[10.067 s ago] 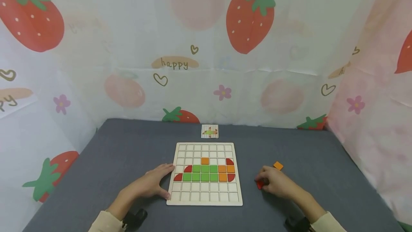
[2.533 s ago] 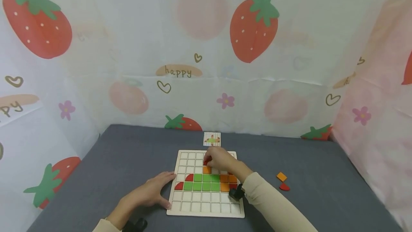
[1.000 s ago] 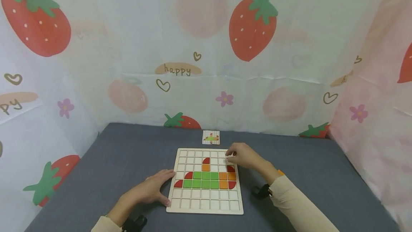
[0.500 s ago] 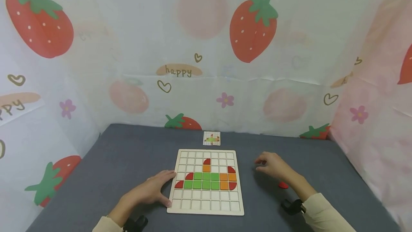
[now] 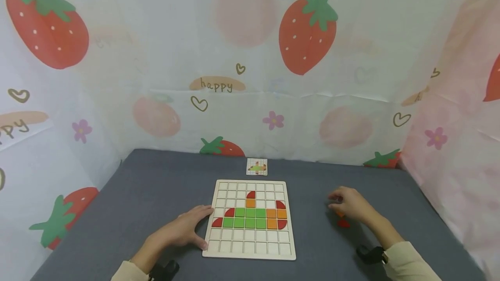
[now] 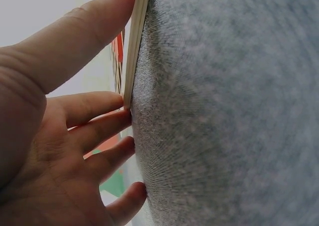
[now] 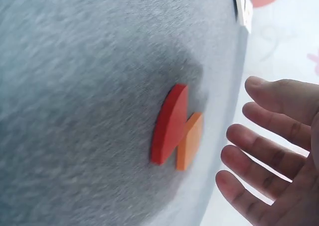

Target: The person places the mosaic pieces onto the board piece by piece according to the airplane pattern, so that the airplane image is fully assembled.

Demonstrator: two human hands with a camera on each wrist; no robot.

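My left hand (image 5: 177, 231) rests at the left edge of a pale wooden grid board (image 5: 250, 246), thumb and fingertips touching its side with the fingers spread. On the board, green (image 5: 249, 218), orange and red tiles fill several cells, with a red quarter-round tile (image 5: 251, 194) above an orange square (image 5: 250, 203). My right hand (image 5: 353, 205) hovers right of the board, fingers loosely bent and holding nothing. Below it on the cloth lie a red quarter-round tile (image 7: 170, 123) and an orange square tile (image 7: 190, 142), the orange one partly hidden by the hand in the head view.
A small picture card (image 5: 256, 167) with a coloured grid pattern lies behind the board. Grey cloth (image 5: 175, 177) covers the table, and a strawberry-printed curtain (image 5: 242, 25) stands at the back and sides.
A red quarter-round tile went from my right hand into the board above the orange square. That hand then let go and moved right over the two loose tiles. My left hand stayed put.
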